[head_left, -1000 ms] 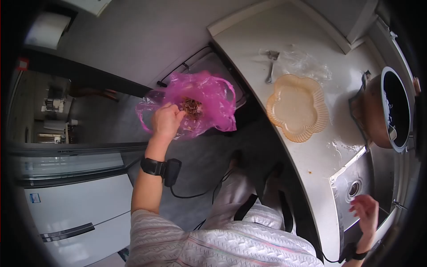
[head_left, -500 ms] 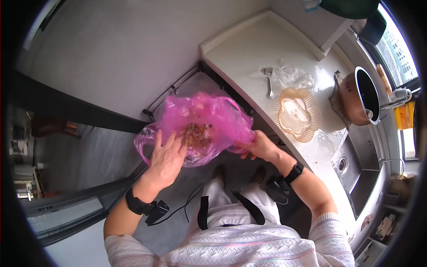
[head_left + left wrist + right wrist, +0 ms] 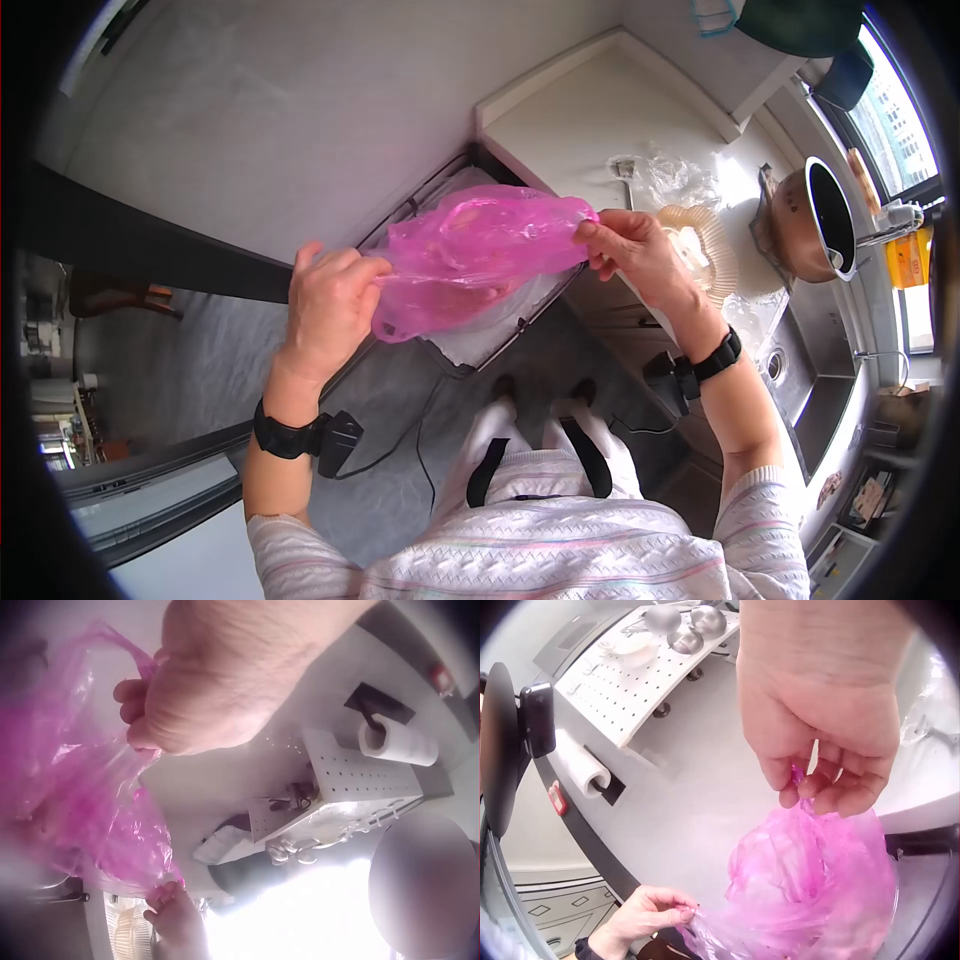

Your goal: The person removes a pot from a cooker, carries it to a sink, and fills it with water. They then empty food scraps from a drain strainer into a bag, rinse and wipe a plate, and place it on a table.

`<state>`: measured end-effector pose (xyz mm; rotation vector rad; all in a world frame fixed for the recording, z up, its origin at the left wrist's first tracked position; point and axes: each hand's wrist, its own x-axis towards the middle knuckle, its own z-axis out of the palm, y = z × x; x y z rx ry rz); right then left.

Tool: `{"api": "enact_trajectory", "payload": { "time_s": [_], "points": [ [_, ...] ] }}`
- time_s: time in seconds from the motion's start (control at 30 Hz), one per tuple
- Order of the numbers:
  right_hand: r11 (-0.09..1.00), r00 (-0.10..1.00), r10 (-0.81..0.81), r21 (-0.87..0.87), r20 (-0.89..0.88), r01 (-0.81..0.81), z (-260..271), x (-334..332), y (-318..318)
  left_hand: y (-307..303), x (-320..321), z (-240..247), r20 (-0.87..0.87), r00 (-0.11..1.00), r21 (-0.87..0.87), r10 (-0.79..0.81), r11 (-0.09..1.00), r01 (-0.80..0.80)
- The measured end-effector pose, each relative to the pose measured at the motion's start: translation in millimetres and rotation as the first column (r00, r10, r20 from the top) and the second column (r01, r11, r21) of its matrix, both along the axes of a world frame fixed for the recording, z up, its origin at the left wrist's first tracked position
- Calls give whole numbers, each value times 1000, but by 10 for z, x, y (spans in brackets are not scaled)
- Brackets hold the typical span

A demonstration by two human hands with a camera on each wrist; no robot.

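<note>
A pink plastic bag [image 3: 480, 260] is stretched between the two hands, above a lined bin with a metal frame [image 3: 490, 330]. The left hand [image 3: 332, 305] pinches the bag's left edge; in the left wrist view that hand [image 3: 217, 682] has its fingers curled round the pink film [image 3: 97, 817]. At the bag's other side the right hand [image 3: 650, 255] pinches a corner, and the right wrist view shows thumb and fingers of this hand [image 3: 821, 742] gripping gathered film [image 3: 802, 877]. The bag's contents are hidden in the head view.
Right of the bin, a counter [image 3: 560, 110] holds a fluted dish [image 3: 712, 250], crumpled clear film [image 3: 675, 180] and a large copper-coloured pot [image 3: 800, 215]. A sink [image 3: 800, 350] lies beyond. A dark-framed edge [image 3: 150, 230] runs along the left.
The left hand, earlier with fingers spread at the bag, now pinches its edge. Both hands are higher, and the bag is lifted and pulled taut, covering the scraps seen before. More of the bin shows.
</note>
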<state>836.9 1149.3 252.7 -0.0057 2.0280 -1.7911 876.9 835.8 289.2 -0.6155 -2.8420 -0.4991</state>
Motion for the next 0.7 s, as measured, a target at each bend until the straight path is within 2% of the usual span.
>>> {"api": "enact_trajectory", "payload": {
  "time_s": [0.1,0.23,0.3,0.37,0.4,0.43,0.47,0.5,0.53,0.57,0.63,0.7],
  "points": [
    [999,999,-29,-31,-32,28,-116,-5,99,-84,79,-61,85,996,62,10,998,-15],
    [992,999,-38,-122,-38,33,-280,-10,111,-165,264,-161,113,994,63,14,998,-21],
    [985,997,-62,-162,-37,55,-235,-16,74,-166,376,-243,90,983,229,159,957,-176],
    [1000,993,-1,13,-115,3,-42,9,12,-257,503,-393,123,976,233,178,951,-203],
    [1000,993,2,15,-116,-1,10,35,-18,-286,557,-490,185,955,341,231,897,-283],
    [994,958,69,102,-279,-42,51,71,-54,-320,619,-613,252,928,437,274,823,-362],
    [979,892,148,192,-428,-70,75,106,-100,-354,691,-786,462,846,563,267,649,-512],
    [978,890,154,192,-428,-77,87,147,-159,-357,753,-909,461,844,563,273,645,-516],
    [844,769,344,536,-538,-3,96,190,-223,-307,793,-978,589,793,642,157,505,-577],
    [604,632,550,783,-545,149,104,215,-285,-252,820,-1018,680,733,683,12,353,-640],
    [588,673,527,794,-520,153,-69,178,-388,-128,832,-1079,701,712,677,-31,343,-651],
    [576,790,472,815,-392,61,-216,56,-443,-35,796,-1182,617,746,786,-250,153,-599]
  ]
}}
